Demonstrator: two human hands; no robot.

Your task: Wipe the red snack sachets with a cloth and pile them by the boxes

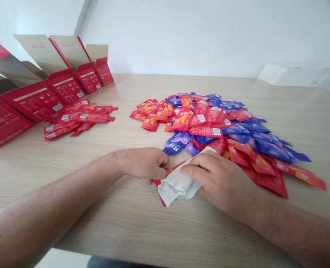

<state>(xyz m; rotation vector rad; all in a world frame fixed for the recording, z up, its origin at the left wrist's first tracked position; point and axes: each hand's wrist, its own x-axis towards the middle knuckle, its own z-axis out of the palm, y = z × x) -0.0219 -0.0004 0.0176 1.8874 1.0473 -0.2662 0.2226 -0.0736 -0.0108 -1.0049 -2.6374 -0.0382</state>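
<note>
My right hand grips a folded white cloth and presses it over a red pouch lying near the table's front. Most of that pouch is covered by the cloth; its left edge and a lower corner show. Fingers curled, my left hand pinches the pouch at its upper left side. Just beyond the hands lies a blue pouch, part of a spread heap of red pouches and blue pouches. My right hand sits at the near edge of this heap.
Several red cartons with raised flaps stand in a row at the left. Before them lies a smaller pile of red pouches. A white object is against the wall at the back right. The wooden table's front edge shows below.
</note>
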